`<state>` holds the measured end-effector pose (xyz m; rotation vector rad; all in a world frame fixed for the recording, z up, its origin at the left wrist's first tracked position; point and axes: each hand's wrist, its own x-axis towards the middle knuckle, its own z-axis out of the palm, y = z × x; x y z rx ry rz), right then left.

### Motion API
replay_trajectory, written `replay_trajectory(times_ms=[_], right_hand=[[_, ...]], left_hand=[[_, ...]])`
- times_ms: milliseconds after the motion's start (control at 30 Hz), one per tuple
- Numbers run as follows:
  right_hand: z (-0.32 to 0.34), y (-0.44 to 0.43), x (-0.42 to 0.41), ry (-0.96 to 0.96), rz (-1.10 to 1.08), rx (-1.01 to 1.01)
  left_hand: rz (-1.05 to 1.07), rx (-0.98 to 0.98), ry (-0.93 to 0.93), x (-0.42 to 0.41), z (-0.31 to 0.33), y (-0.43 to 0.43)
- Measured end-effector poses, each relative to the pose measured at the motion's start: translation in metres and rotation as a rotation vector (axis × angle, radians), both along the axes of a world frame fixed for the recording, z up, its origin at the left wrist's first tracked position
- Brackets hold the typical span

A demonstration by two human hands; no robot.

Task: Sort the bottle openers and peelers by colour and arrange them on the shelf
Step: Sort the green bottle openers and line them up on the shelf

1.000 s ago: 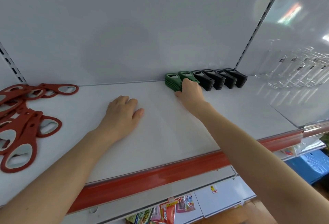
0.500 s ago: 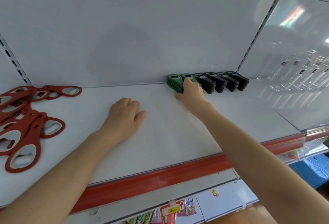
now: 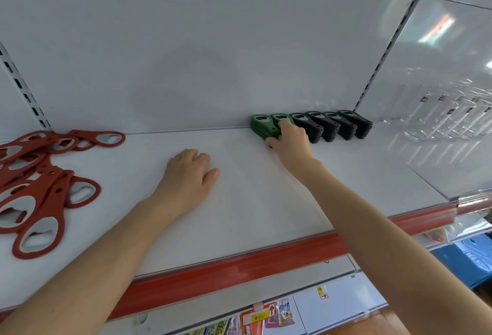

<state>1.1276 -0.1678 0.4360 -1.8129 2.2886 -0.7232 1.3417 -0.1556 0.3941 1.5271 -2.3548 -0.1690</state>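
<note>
Resting on the near end of the second green stack (image 3: 279, 119), our right hand (image 3: 291, 139) has its fingers (image 3: 286, 125) curled over the top and the thumb hooked at the lower left edge, so we read it as grasping that stack. Touching it on the left stands the first green stack (image 3: 259, 125), and both sit at the very back of the white shelf (image 3: 266, 215), against the back panel (image 3: 213, 42). To the right the row goes on with four black stacks (image 3: 334, 125), packed side by side, the nearest one partly hidden behind our knuckles. Our left hand (image 3: 190, 175) lies palm down on the shelf, well apart from the green stacks, fingers relaxed and a little spread, holding nothing. Far to the left we see a loose heap of red bottle openers (image 3: 40, 175) lying flat and overlapping, their oval heads lined with grey. A red strip (image 3: 239, 268) runs along the front edge of the shelf. On the neighbouring section to the right stand clear containers (image 3: 439, 116), too glassy for us to tell what they are. Below the shelf some coloured packets (image 3: 266, 316) show, and a blue crate (image 3: 474, 263) sits at the lower right.
</note>
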Motion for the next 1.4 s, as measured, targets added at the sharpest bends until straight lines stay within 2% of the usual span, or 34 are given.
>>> replay_trajectory(times_ms=[133,333,767,967,1400], right_hand=[[-0.0010,0.0006,-0.0019,0.019,0.021,-0.060],[-0.0035,-0.0021,-0.0014,0.125,-0.018,-0.025],[-0.0052,0.0006,-0.0014,0.046,-0.007,-0.064],[-0.0063,0.0017,-0.0011,0.057,0.015,0.035],[-0.0085,-0.0044,-0.0014,0.055,-0.018,0.055]], left_hand=[[-0.003,-0.005,-0.006,-0.0003,0.0012,0.0005],[-0.001,-0.002,-0.010,-0.0003,0.0023,0.0018],[-0.006,-0.005,0.013,0.0005,0.0025,0.0033],[-0.003,-0.008,0.024,0.0002,0.0011,0.0015],[-0.006,-0.011,0.016,0.0000,0.0017,0.0023]])
